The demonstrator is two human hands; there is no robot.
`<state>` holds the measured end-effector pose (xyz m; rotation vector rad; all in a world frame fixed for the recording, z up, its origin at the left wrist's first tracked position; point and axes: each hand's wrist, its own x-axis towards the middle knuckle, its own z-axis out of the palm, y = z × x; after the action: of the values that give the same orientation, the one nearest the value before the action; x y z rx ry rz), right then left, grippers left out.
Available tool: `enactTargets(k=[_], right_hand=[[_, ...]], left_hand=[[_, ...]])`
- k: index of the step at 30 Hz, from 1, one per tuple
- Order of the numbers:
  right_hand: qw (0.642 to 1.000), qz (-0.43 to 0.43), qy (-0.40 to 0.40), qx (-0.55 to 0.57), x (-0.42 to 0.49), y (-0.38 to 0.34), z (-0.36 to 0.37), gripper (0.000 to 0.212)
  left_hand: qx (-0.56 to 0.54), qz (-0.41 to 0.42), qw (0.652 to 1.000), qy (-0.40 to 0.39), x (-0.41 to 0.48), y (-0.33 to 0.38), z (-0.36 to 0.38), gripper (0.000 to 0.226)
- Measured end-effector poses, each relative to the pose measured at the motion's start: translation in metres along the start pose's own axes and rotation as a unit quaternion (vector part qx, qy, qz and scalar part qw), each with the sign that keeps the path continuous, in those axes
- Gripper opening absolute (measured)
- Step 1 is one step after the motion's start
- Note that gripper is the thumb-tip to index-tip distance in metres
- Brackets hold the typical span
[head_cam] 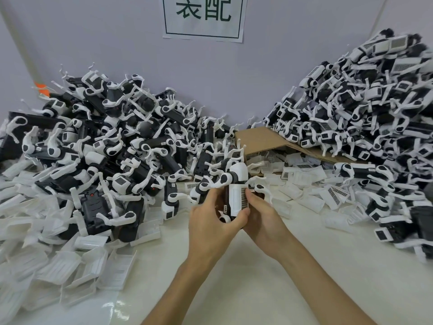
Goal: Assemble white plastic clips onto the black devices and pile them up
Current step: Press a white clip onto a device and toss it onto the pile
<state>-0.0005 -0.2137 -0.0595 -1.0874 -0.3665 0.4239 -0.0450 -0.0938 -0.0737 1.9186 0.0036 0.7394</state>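
Left hand (210,221) and right hand (264,219), grips pinching one black device (226,195) and its white clip (236,200); likely finished pile (363,109) right of cardboard (262,139), many unclipped devices (117,137) left.

Clips (86,261) are smooth white plastic, devices (93,205) matt black plastic, cardboard (262,137) rough, tabletop (246,277) smooth and faintly glossy

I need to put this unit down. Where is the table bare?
The table is bare nearest you, from the loose white clips on the left across to the right pile. Farther back it is crowded: left pile, cardboard, scattered clips.
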Motion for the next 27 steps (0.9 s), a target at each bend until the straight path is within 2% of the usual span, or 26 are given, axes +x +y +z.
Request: enactTargets(k=[4, 12, 19, 21, 23, 27], right_hand=[[0.997, 0.039, -0.015, 0.062, 0.000, 0.003, 0.001, 0.045], [0.994, 0.045, -0.023, 0.098, -0.001, 0.008, 0.003, 0.046], [0.998, 0.008, -0.019, 0.066, 0.002, 0.012, -0.002, 0.047], [0.998, 0.005, -0.024, 0.052, 0.003, 0.012, -0.002, 0.049], [0.999, -0.005, -0.031, 0.035, 0.004, 0.011, -0.003, 0.049], [0.994, -0.038, -0.050, -0.092, 0.004, 0.005, -0.003, 0.040]], left_hand=[[0.087, 0.035, 0.995, 0.042, -0.003, 0.003, 0.000, 0.047], [0.126, 0.033, 0.989, 0.064, -0.010, 0.013, 0.002, 0.049], [0.123, 0.028, 0.990, 0.063, -0.011, 0.016, 0.005, 0.028], [0.093, 0.018, 0.994, 0.051, -0.011, 0.017, 0.003, 0.023], [-0.002, -0.030, 0.999, 0.021, -0.008, 0.017, 0.000, 0.022], [-0.187, -0.154, 0.969, -0.043, 0.004, 0.007, -0.008, 0.018]])
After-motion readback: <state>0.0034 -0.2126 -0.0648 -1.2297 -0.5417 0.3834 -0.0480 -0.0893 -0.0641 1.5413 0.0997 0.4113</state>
